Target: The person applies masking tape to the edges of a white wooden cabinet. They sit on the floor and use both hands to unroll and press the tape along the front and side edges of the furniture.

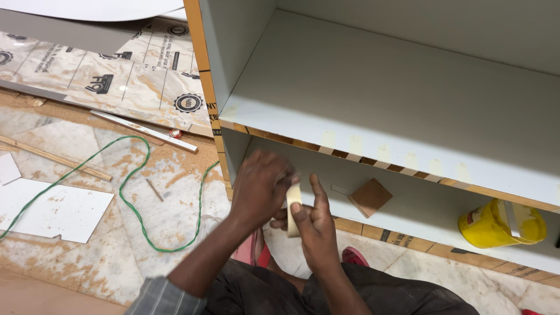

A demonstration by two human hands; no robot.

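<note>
Here both hands' fingers (303, 217) close around a tape roll (293, 211).

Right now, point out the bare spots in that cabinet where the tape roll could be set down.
The upper shelf is bare across its whole width. The lower shelf has free room between the brown square piece and the yellow container. It is crowded at its left end, where both hands hold the tape roll.

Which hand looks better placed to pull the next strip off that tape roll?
Probably the left hand: its fingers sit at the top edge of the tape roll, while the right hand grips the roll from below, steadying it.
</note>
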